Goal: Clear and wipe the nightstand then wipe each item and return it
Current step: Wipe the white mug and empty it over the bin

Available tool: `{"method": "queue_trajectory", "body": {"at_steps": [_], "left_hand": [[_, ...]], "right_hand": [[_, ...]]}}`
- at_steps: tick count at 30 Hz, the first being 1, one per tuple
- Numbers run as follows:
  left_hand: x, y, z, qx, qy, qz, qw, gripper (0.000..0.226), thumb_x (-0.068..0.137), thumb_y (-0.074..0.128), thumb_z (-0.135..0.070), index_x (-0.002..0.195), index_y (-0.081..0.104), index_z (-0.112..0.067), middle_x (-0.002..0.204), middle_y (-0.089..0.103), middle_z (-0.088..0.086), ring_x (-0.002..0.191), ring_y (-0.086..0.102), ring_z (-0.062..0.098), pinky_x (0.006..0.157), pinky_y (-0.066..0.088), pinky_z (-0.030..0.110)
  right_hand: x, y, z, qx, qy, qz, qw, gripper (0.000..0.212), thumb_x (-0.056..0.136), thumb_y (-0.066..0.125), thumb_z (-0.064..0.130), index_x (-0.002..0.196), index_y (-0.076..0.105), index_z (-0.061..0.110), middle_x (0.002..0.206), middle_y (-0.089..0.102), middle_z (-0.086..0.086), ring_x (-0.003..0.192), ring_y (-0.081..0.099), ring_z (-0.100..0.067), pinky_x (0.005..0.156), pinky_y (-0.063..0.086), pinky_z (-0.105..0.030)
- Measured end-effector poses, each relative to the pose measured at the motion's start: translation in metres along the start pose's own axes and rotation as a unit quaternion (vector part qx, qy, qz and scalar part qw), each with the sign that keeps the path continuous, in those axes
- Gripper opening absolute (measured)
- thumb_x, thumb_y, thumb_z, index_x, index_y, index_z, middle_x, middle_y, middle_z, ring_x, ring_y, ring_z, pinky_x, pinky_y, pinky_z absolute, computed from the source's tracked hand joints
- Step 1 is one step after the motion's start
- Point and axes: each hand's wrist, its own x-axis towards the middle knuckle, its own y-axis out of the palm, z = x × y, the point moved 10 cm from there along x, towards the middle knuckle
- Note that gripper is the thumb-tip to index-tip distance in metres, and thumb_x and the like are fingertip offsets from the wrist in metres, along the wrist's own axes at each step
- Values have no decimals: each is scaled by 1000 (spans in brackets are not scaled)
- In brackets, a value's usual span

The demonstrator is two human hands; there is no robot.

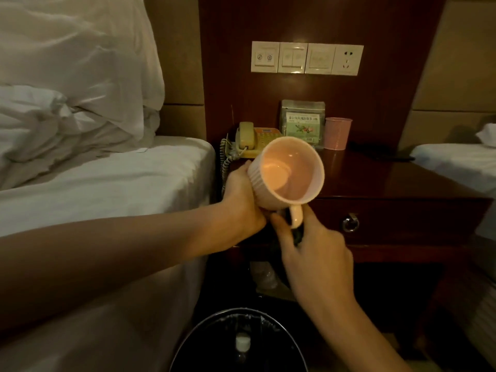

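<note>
Head view shows the left hand (243, 200) with fingers clamped round the ribbed pink ceramic mug (287, 173), tipped mouth-up toward the camera above the dark wooden table (389, 178), handle pointing down at the right hand (311, 245), whose fingers pinch a dark cloth (296, 234).

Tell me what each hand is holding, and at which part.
The left hand grips the pink mug round its ribbed body, near the base. The right hand holds a dark cloth in its fingers, just beside the mug's handle.
</note>
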Motion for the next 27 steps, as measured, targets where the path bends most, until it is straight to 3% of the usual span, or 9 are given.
{"method": "queue_trajectory", "body": {"at_steps": [2, 5, 10, 15, 18, 20, 24, 26, 27], "left_hand": [[7, 18, 17, 9, -67, 28, 997, 43, 99, 36, -43, 115, 61, -12, 106, 66, 13, 95, 63, 30, 79, 55, 41], [25, 36, 24, 109, -85, 59, 989, 35, 102, 33, -36, 119, 57, -15, 97, 64, 10, 81, 62, 22, 50, 55, 29], [60, 51, 7, 326, -67, 102, 937, 28, 103, 32, -26, 120, 51, -13, 106, 65, 15, 87, 65, 25, 61, 55, 33], [102, 59, -60, 572, 170, 62, 800, 18, 99, 43, -17, 107, 59, -16, 88, 71, 1, 63, 51, 6, 54, 40, 21], [125, 57, -61, 689, 172, 53, 702, 17, 95, 49, -21, 103, 64, -18, 94, 70, 0, 85, 60, 11, 77, 48, 27], [133, 61, -63, 737, 196, 31, 646, 18, 93, 50, -25, 102, 66, -23, 103, 69, 1, 98, 61, 19, 88, 51, 36], [132, 67, -60, 763, 280, 13, 583, 21, 91, 50, -27, 105, 65, -29, 110, 66, 1, 104, 60, 24, 82, 49, 33], [136, 59, -52, 780, 299, 9, 550, 21, 90, 49, -26, 105, 64, -29, 111, 65, 1, 107, 58, 22, 81, 47, 33], [139, 53, -49, 776, 297, 1, 557, 21, 90, 50, -25, 104, 64, -27, 111, 65, 0, 107, 57, 21, 80, 46, 33]], "right_hand": [[10, -11, -11, 9, -9, -23, 1000, 37, 91, 34, 58, 103, 55, 30, 66, 58, 6, 62, 57, -14, 57, 38, -31], [43, -29, -33, 50, 20, -33, 998, 32, 95, 38, 47, 81, 56, 25, 66, 56, 6, 61, 52, -10, 52, 31, -31], [126, -30, -72, 28, 75, 65, 995, 37, 100, 36, 29, 77, 58, 9, 65, 49, -3, 58, 45, -13, 48, 31, -21], [192, -25, -99, 85, 173, 61, 979, 30, 99, 42, 27, 101, 60, 3, 83, 56, -10, 62, 48, -17, 49, 34, -26], [222, -8, -115, 94, 225, 51, 969, 29, 98, 45, 24, 112, 58, 2, 100, 60, -13, 73, 55, -20, 53, 41, -25], [234, 7, -125, 89, 253, 45, 962, 27, 97, 47, 22, 113, 57, 3, 95, 59, -11, 70, 53, -18, 49, 37, -23], [257, 26, -137, 101, 299, 14, 949, 25, 98, 47, 18, 117, 55, 3, 108, 60, -10, 68, 50, -17, 43, 33, -21], [275, 34, -136, 104, 288, -3, 952, 27, 98, 47, 19, 118, 55, 4, 106, 59, -8, 75, 55, -18, 53, 43, -20], [283, 38, -134, 95, 275, -9, 957, 27, 97, 47, 20, 117, 57, 5, 108, 59, -7, 83, 58, -19, 61, 47, -23]]}}
